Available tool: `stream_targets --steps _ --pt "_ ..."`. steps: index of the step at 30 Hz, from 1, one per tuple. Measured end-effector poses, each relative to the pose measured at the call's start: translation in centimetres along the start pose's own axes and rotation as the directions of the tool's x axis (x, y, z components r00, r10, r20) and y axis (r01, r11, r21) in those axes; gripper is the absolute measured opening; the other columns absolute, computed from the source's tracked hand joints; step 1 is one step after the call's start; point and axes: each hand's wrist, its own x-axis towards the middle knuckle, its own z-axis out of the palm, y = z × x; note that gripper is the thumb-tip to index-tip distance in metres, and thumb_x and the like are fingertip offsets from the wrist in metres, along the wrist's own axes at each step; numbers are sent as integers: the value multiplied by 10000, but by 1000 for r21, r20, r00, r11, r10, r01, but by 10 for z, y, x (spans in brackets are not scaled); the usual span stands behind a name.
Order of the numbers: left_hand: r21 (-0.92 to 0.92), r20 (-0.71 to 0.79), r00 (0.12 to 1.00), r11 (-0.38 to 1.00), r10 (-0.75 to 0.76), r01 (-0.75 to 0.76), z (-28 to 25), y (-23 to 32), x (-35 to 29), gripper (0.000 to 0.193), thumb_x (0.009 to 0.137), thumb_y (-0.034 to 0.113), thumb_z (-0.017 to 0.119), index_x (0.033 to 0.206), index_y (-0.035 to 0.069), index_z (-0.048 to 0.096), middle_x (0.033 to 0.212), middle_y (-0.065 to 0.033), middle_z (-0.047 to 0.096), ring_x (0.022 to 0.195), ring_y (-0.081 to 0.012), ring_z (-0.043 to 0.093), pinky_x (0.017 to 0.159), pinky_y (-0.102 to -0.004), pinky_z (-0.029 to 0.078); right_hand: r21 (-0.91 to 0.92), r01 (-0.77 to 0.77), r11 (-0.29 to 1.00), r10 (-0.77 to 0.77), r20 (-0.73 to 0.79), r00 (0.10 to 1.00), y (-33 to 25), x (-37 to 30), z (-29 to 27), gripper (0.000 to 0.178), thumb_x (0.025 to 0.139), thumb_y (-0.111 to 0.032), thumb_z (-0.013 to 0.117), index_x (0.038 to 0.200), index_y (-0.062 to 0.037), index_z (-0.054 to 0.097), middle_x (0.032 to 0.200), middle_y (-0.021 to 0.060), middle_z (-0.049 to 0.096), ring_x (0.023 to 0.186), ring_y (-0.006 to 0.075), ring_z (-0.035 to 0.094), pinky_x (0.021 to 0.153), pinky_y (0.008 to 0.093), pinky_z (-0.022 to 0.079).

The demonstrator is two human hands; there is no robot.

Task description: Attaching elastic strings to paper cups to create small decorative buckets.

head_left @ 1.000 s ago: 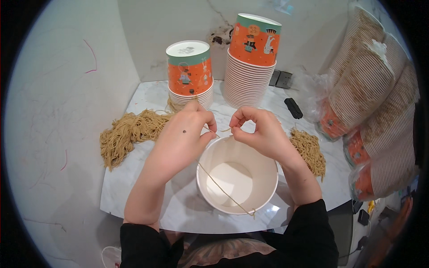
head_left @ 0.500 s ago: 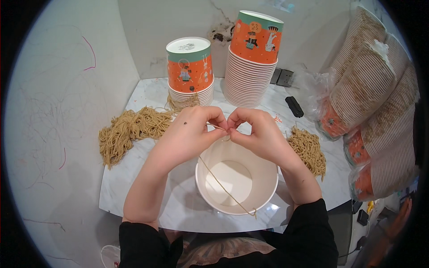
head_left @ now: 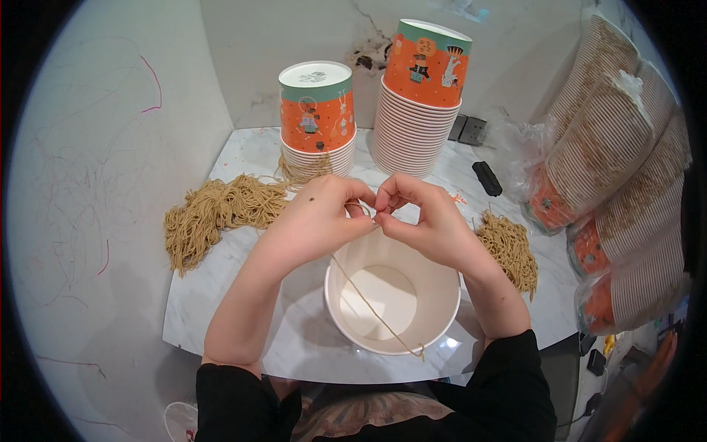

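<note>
A large white paper bucket (head_left: 436,298) stands mouth up on the table in front of me. My left hand (head_left: 328,217) and my right hand (head_left: 416,214) meet over its far rim, thumbs and fingertips pinched together. Between them they hold a thin tan string (head_left: 361,296), which forms a small loop at the left fingers. The string runs down across the bucket's mouth to the near rim, where its end sticks out past the edge. The exact grip at the fingertips is partly hidden.
Bundles of tan string (head_left: 221,214) lie left, with another bundle (head_left: 509,250) right. Behind stand two upside-down stacks of orange and green buckets (head_left: 317,121) (head_left: 427,70). A black object (head_left: 486,178) lies back right. Bagged bucket stacks (head_left: 604,147) lean at the right. White wall (head_left: 110,184) bounds the left.
A small loop of string now shows more clearly at my left fingers. My right fingers have shifted slightly at the pinch. The bucket stays in place.
</note>
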Motion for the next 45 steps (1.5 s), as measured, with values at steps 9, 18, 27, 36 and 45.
stream_targets --steps 9,18,27,36,45 --pt "-34 29 999 999 -32 33 -2 -1 3 160 784 73 690 884 -47 725 722 -28 683 671 -53 580 609 -244 470 -73 80 994 -80 -6 997 -7 -1 -5 133 806 -36 708 908 10 636 828 75 713 828 167 716 695 303 532" --pt "-298 68 995 950 -75 92 1 -16 11 172 760 120 718 827 -38 724 697 -45 705 632 -76 631 603 -251 495 -59 16 998 -14 39 999 -8 -4 -6 126 804 -66 740 888 16 692 849 92 730 831 167 717 704 306 543" --pt "-210 73 987 965 -146 159 -2 -11 14 111 820 48 689 883 -44 685 819 -67 730 736 -77 682 646 -213 518 -255 17 967 -25 -26 999 -14 -2 -1 228 780 -196 840 812 -4 720 779 97 733 752 216 712 781 338 531" --pt "-202 56 989 969 -136 144 -3 -11 13 115 844 72 700 886 -34 686 823 -65 732 746 -80 687 647 -212 518 -267 39 963 -64 -86 994 -8 -1 3 180 814 -166 796 809 -3 720 765 98 729 724 217 714 727 347 542" --pt "-269 135 982 949 -130 163 -6 -14 14 121 843 75 678 904 -30 677 832 -76 722 804 -110 704 740 -234 533 -165 -23 986 9 -86 996 -12 -1 4 102 839 -71 729 873 22 704 823 112 722 774 199 732 606 320 554"
